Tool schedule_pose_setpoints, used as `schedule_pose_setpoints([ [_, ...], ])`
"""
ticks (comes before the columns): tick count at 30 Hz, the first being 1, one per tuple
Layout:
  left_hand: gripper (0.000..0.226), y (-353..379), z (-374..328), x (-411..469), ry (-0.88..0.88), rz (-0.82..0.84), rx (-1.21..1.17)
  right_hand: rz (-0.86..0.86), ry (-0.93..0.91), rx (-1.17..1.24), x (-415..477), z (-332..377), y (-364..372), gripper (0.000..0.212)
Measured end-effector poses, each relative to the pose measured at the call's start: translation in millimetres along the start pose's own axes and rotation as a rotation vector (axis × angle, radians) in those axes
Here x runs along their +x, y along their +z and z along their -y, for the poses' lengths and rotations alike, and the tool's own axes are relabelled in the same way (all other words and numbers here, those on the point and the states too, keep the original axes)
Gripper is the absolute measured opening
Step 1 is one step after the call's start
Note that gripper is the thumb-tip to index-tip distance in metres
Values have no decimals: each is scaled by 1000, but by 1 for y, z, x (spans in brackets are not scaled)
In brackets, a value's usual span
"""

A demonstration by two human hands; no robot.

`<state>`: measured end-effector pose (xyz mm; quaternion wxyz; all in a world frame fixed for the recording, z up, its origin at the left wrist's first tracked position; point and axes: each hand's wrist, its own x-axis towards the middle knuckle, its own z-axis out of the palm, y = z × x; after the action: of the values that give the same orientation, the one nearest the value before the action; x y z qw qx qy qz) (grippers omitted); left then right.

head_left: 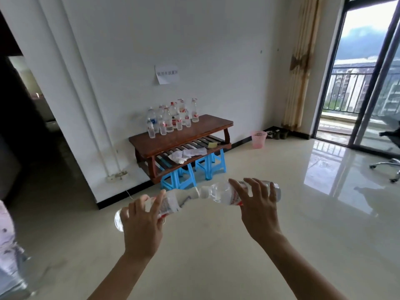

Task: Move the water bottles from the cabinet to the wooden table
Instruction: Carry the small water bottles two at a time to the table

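My left hand point(141, 221) grips a clear water bottle point(173, 202) lying sideways, its cap end pointing right. My right hand point(258, 202) holds a second clear bottle with a red label point(218, 194), also sideways, its neck pointing left toward the first. Both are held out in front of me above the floor. Ahead against the white wall stands the wooden table point(194, 132), with several upright water bottles point(171, 118) clustered at its back left. The cabinet is not in view.
Blue plastic stools point(190, 172) sit under the table, and papers lie on its lower slatted shelf point(188, 153). A pink waste basket point(258, 139) stands to its right. An office chair base point(387, 167) and glass balcony doors point(368, 83) are at far right. The tiled floor lies between.
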<state>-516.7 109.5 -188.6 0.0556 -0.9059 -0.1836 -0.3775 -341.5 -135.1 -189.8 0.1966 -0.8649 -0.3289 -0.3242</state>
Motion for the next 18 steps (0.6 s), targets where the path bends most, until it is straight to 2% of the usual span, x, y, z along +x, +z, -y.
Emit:
schedule_pose_setpoints([
  [5, 79, 61, 31, 72, -82, -31, 25, 51, -32, 28, 99, -14, 68, 90],
  [7, 77, 100, 50, 102, -97, -69, 31, 60, -71, 42, 138, -18, 111, 90],
  [13, 74, 211, 109, 186, -145, -45, 7, 131, -128, 19, 238, -21, 230, 87],
  [18, 71, 311, 171, 281, -191, -71, -39, 150, -91, 25, 342, -12, 335, 88],
])
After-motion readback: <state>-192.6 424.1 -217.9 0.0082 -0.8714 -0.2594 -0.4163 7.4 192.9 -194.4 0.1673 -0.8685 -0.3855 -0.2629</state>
